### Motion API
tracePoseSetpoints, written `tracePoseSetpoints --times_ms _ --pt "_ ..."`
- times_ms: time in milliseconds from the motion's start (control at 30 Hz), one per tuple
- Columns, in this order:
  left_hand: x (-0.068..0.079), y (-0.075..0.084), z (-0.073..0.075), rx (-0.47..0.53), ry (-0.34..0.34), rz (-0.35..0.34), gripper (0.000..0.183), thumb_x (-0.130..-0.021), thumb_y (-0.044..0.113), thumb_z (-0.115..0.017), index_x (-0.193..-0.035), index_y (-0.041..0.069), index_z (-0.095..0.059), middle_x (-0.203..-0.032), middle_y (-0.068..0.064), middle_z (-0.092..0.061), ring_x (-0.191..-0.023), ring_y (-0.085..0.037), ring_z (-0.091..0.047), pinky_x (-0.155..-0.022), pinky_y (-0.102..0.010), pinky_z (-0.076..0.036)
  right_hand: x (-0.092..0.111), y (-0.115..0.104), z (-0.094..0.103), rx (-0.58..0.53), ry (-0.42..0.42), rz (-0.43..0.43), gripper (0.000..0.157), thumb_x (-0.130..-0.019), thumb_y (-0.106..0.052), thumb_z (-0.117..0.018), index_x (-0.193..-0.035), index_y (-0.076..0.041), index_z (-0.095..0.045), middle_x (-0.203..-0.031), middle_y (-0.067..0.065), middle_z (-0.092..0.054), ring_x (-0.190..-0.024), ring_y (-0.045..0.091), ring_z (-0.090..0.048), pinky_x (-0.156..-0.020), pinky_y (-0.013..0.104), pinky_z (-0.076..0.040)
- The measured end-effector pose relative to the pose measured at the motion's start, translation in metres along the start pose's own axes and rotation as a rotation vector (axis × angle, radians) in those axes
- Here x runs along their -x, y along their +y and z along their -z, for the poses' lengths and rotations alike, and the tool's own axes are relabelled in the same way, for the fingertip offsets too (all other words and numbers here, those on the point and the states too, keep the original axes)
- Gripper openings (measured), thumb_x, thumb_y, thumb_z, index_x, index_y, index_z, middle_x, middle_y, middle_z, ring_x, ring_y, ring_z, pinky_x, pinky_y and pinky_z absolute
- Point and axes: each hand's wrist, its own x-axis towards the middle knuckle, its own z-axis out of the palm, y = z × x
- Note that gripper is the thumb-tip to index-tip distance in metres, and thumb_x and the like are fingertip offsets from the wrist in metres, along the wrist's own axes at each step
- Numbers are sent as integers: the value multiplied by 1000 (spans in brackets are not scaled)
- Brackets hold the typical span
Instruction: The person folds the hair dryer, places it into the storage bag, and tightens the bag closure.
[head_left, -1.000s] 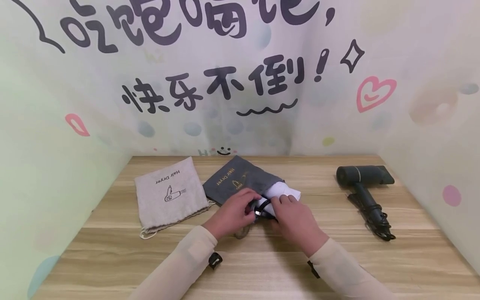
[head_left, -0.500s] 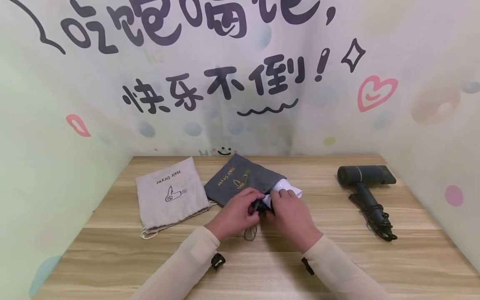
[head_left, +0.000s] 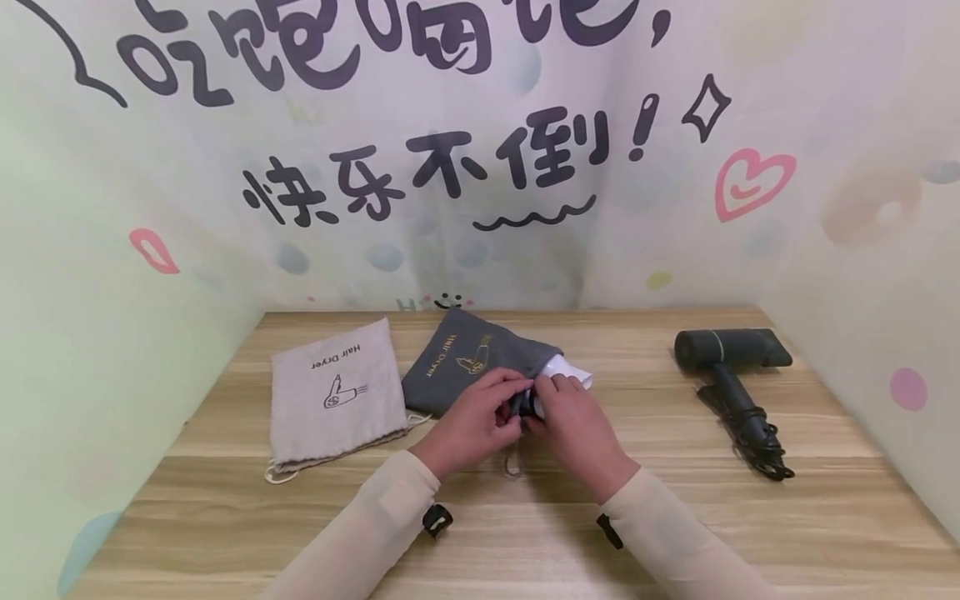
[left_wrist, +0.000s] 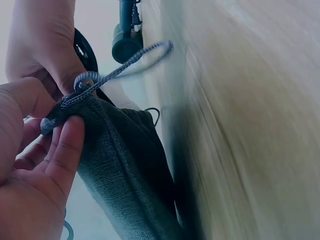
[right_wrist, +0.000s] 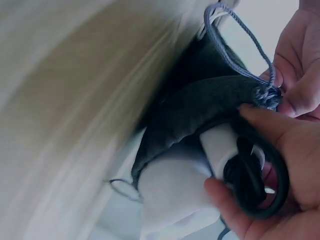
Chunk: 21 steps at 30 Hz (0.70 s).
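A dark grey drawstring bag (head_left: 465, 354) with gold "Hair Dryer" print lies tilted on the table. A white hair dryer (right_wrist: 175, 185) is partly inside it, its wide end sticking out of the mouth. My left hand (head_left: 471, 421) pinches the bag's gathered edge by the drawstring (left_wrist: 130, 62), which hangs in a loop. My right hand (head_left: 581, 429) curls round the handle end and the looped black cord (right_wrist: 245, 185), fingertips right at the bag's mouth. The part of the dryer deeper in the bag is hidden.
A beige drawstring bag (head_left: 337, 400) with a dryer drawing lies flat at the left. A black hair dryer (head_left: 720, 354), cord wound round its handle, lies at the right. A printed cloth wall (head_left: 450, 267) stands behind the wooden table (head_left: 525, 542).
The handle end and cord have gone further between my hands. The grey bag has shifted left and bunched up more, and less of the white dryer shows. The beige bag has shifted slightly.
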Motion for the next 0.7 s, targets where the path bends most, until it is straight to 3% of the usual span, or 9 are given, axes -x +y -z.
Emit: tracePoseSetpoints --times_ms 200,333,433,533,700 --pt "3 -7 -2 -18 -50 52 47 -79 4 -60 -125 5 -55 -121 3 -47 -76 -6 -49 -65 -17 -44 4 14 4 -167 -140 17 19 -77 -19 -73 -81 -9 -57 -77 -2 -52 -65 10 -47 -59 25 -43" --pt "7 -11 -5 -36 -110 75 44 -77 5 -60 -120 7 -56 -115 4 -49 -75 -5 -50 -64 -16 -44 -1 34 9 -192 -131 -20 10 -78 -15 -66 -85 -11 -60 -83 -1 -57 -71 13 -53 -64 30 -46" --pt "8 -12 -7 -41 -150 82 37 -77 8 -62 -113 9 -55 -103 3 -51 -74 -6 -51 -65 -17 -44 -9 50 6 -189 -123 -61 25 -77 -11 -62 -102 -7 -60 -103 7 -58 -92 23 -55 -79 38 -46" --pt "7 -12 -8 -47 -194 98 37 -79 14 -64 -114 10 -52 -99 2 -51 -75 -7 -51 -66 -16 -43 -16 61 -1 -238 -222 -30 48 -78 -6 -57 -125 -2 -50 -129 16 -47 -117 31 -45 -95 45 -38" --pt "8 -11 -8 -46 -229 98 46 -82 18 -64 -124 8 -50 -108 2 -50 -77 -8 -52 -67 -16 -43 -21 62 -11 -319 -373 -4 58 -83 -6 -52 -138 -4 -37 -140 15 -38 -122 27 -43 -96 43 -38"
